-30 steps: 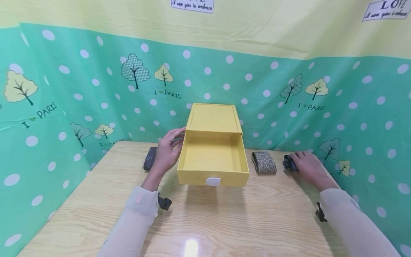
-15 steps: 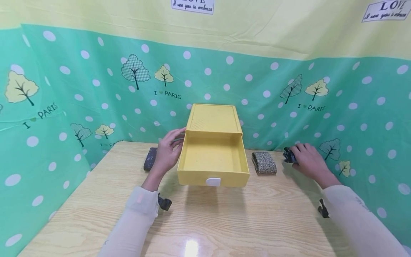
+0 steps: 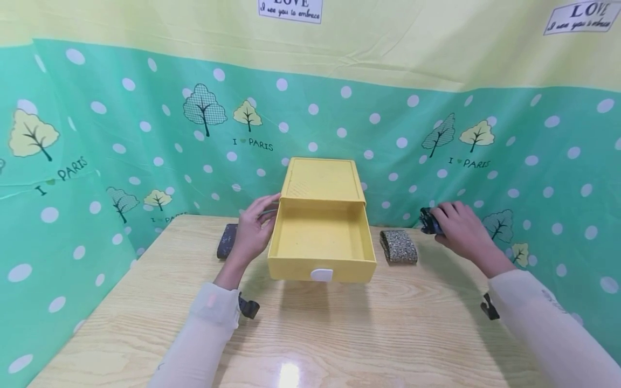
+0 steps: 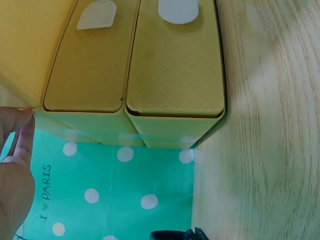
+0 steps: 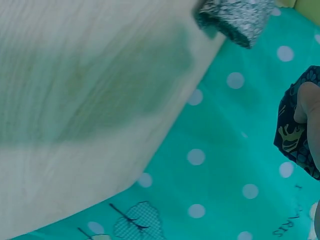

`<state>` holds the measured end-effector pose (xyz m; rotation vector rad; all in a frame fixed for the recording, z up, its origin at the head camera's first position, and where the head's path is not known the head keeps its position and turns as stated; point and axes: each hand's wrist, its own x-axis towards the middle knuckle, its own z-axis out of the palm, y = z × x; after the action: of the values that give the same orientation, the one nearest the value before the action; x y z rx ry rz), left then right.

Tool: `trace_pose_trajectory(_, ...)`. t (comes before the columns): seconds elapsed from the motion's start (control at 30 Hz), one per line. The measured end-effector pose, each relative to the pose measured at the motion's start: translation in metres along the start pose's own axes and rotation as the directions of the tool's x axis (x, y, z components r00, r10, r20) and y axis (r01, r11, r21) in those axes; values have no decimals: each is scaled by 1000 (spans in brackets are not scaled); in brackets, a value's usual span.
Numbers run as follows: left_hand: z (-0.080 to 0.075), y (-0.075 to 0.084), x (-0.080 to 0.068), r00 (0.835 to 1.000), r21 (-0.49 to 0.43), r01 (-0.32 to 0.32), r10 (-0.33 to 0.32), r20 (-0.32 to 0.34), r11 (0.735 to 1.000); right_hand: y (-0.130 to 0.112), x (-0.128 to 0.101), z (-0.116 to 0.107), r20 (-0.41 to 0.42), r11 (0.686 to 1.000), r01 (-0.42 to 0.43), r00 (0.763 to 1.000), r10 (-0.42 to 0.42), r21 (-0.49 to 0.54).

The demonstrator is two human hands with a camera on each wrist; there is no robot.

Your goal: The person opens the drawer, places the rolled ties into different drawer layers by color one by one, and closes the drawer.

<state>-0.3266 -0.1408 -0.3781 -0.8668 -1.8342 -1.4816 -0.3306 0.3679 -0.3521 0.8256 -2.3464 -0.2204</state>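
Higher than a second ago, our right hand (image 3: 461,229) and the dark patterned folded cloth (image 3: 429,221), pinched under its thumb and fingertips, speckled folded cloth (image 3: 400,246) left of them, our left hand's (image 3: 253,229) extended fingers touching the yellow drawer unit (image 3: 322,179)

In the head view, the bare left hand (image 3: 253,229) hides part of the folded dark purplish cloth (image 3: 226,241), and the bare right hand (image 3: 462,230) covers part of the folded black printed cloth (image 3: 429,221). In the right wrist view, the top edge cuts the folded grey speckled cloth (image 5: 239,17); the pale wooden table (image 5: 75,185) is blurred.
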Motion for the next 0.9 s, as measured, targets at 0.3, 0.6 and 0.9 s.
trace_pose_trajectory(0.3, 0, 0, 0, 1000, -3, 5, -5, 1, 1000, -10, 20, -17, -62, 998, 58, 996, -58, 6)
trace_pose_trajectory(0.6, -1, 0, -1, 1000, -4, 19, -19, 3, 1000, -25, 41, -35, -149, 989, 149, 978, -145, 15)
trace_pose_trajectory(0.9, 0, 0, -1, 1000, -13, 19, -19, 2, 1000, -46, 60, -61, -181, 981, 192, 965, -192, -17)
